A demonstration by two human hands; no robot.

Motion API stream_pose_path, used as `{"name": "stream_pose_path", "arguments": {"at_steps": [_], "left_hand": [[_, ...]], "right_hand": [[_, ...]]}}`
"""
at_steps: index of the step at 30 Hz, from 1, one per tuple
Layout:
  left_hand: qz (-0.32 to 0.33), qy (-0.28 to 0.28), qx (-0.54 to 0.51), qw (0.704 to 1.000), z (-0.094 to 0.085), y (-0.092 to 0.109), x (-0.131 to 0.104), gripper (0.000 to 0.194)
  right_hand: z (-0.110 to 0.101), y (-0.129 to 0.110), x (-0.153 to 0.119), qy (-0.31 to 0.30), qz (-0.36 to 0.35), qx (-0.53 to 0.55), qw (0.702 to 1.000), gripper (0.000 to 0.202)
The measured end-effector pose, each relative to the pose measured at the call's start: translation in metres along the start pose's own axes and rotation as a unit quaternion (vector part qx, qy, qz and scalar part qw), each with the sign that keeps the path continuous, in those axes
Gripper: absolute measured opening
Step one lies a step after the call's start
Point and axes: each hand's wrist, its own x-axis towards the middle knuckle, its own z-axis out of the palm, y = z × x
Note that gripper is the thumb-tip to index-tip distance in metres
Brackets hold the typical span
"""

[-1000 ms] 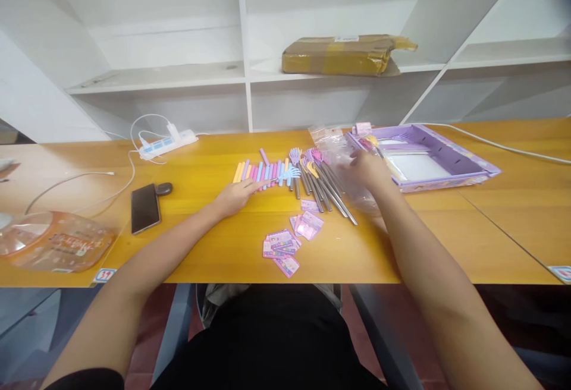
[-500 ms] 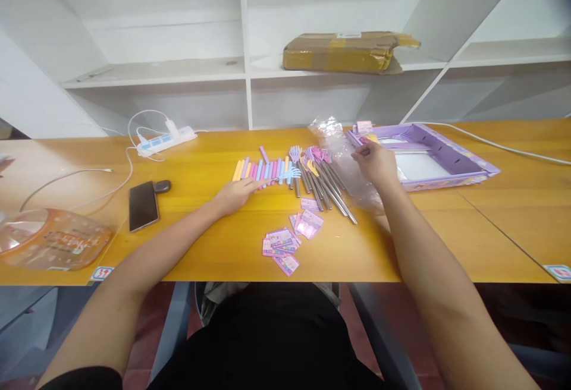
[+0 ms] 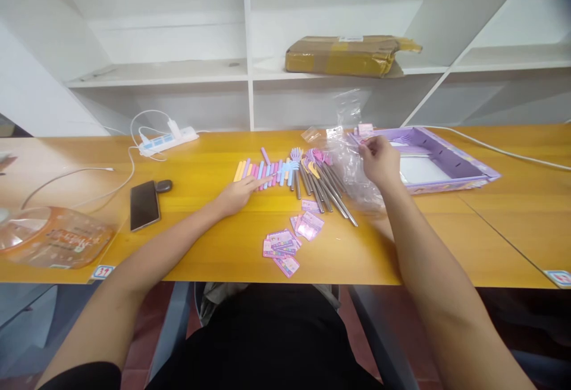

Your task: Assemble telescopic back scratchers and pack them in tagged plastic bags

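From the head, looking forward and down across the table (image 3: 348,253); distant edges seem soft.

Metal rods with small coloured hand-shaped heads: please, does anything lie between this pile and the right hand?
Yes. Crumpled clear plastic bags lie between the metal rods with coloured hand-shaped heads and the right hand, just right of the pile.

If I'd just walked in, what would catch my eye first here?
Probably the row of pastel sticks mid-table, by the left hand, with metal-handled, hand-shaped pieces fanned out to its right. Next, the purple tray beyond the right hand, and the taped box on the shelf above.
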Motion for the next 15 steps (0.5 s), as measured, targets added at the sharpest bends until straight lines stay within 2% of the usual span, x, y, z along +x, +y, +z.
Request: {"name": "stream_pose_path", "arguments": {"at_steps": [2,3,6,8,11,13,15], "left_hand": [[0.000,0.023,-0.044,0.999,0.000,0.006,0.001,0.057],[-0.002,0.035,-0.065,0.997,0.000,0.010,0.001,0.052],[-0.027,0.051,-0.117,0.991,-0.002,0.029,0.001,0.040],[-0.050,0.034,-0.159,0.985,-0.003,0.043,0.000,0.039],[-0.070,-0.005,-0.242,0.968,-0.003,0.059,-0.002,0.048],[-0.075,-0.018,-0.284,0.956,0.000,0.066,-0.002,0.051],[-0.080,-0.014,-0.299,0.951,0.003,0.071,-0.003,0.047]], "right_hand": [[0.002,-0.016,-0.003,-0.041,0.015,0.142,0.989,0.019],[0.004,-0.026,-0.007,-0.076,0.025,0.216,0.973,0.024],[0.012,-0.058,-0.027,-0.210,0.053,0.382,0.898,0.036],[0.019,-0.079,-0.047,-0.301,0.061,0.425,0.852,0.040],[0.031,-0.107,-0.078,-0.413,0.060,0.436,0.797,0.042],[0.038,-0.120,-0.096,-0.464,0.053,0.435,0.769,0.040],[0.044,-0.127,-0.109,-0.482,0.058,0.444,0.753,0.039]]}}
